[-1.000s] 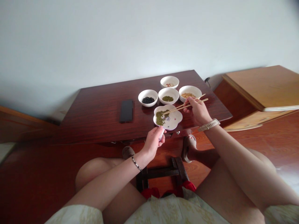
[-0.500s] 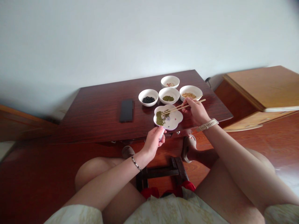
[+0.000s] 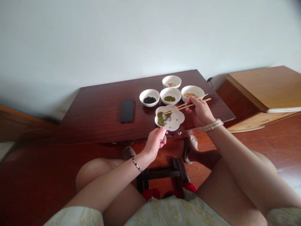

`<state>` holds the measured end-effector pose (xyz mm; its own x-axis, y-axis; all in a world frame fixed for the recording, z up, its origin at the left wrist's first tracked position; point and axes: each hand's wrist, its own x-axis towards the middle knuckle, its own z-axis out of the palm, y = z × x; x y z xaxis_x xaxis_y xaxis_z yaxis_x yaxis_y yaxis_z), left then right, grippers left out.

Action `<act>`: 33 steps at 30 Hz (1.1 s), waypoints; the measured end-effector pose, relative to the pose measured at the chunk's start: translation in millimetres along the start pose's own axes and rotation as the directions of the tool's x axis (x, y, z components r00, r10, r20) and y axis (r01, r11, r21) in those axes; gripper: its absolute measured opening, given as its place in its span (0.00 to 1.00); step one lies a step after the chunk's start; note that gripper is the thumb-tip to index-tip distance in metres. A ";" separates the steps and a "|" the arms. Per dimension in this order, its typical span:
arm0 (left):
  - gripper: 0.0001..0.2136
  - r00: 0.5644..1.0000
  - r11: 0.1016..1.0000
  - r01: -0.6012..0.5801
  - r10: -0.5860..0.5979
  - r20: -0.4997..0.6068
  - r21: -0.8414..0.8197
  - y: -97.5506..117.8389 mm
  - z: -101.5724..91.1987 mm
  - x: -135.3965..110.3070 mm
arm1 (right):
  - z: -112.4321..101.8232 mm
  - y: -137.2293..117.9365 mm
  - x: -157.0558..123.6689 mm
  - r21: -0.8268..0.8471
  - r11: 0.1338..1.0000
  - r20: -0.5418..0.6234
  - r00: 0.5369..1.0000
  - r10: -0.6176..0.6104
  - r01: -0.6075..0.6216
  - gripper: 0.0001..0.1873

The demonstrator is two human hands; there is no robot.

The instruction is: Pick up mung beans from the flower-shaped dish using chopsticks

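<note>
the right hand (image 3: 199,110) is closed around the thick ends of two chopsticks (image 3: 185,106), held like a pencil. the sticks lie almost flat. their long way runs from the hand, at the right, down to the left. the thin tips hang over a white flower plate (image 3: 176,119), close to a heap of small green beans (image 3: 161,119). i cannot tell if the tips hold a bean. so the plate lies to the left of the right hand and a little nearer to the person.

the left hand (image 3: 154,143) pinches the near edge of the plate, with the thumb on top and the fingers curled under. the plate sits at the front edge of the dark table (image 3: 98,110). both hands are close to it, but only the left one touches it.

behind the plate stand four white bowls. one has black beans (image 3: 149,105), one has green beans (image 3: 170,103), one has yellow beans (image 3: 198,89), and the far bowl (image 3: 171,87) has a few pale bits. one black phone (image 3: 127,110) lies flat, off to the left.

count: two chopsticks, one plate, four bowls, one phone.
</note>
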<state>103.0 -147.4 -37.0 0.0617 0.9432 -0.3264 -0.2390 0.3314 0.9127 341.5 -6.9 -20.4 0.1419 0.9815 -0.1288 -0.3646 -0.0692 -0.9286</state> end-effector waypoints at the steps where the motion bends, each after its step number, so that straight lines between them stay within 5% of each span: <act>1: 0.24 1.000 1.000 0.001 -0.001 0.002 -0.002 -0.1 -0.1 0.1 | -0.6 -0.5 0.9 0.004 1.000 0.000 1.000 -0.002 0.002 0.19; 16: 0.20 1.000 0.999 0.009 -0.010 0.023 0.047 1.2 -0.1 1.2 | 3.2 -21.7 40.2 0.158 0.967 -0.239 0.958 -0.158 0.199 0.26; 27: 0.21 0.996 0.987 0.047 -0.058 0.066 0.156 9.4 -13.9 4.5 | -5.3 -22.2 16.9 -0.037 0.999 0.033 0.999 -0.013 0.014 0.20; 33: 0.19 0.992 0.987 0.053 -0.070 0.105 0.149 9.7 -19.4 6.7 | -1.9 -14.0 7.6 -0.173 0.985 0.141 0.990 0.009 0.016 0.21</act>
<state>82.2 -138.2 -35.0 0.1798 0.9149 -0.3614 -0.0883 0.3809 0.9204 349.4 1.1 -9.0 0.0075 0.9962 -0.0869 -0.1980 -0.0837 -0.9766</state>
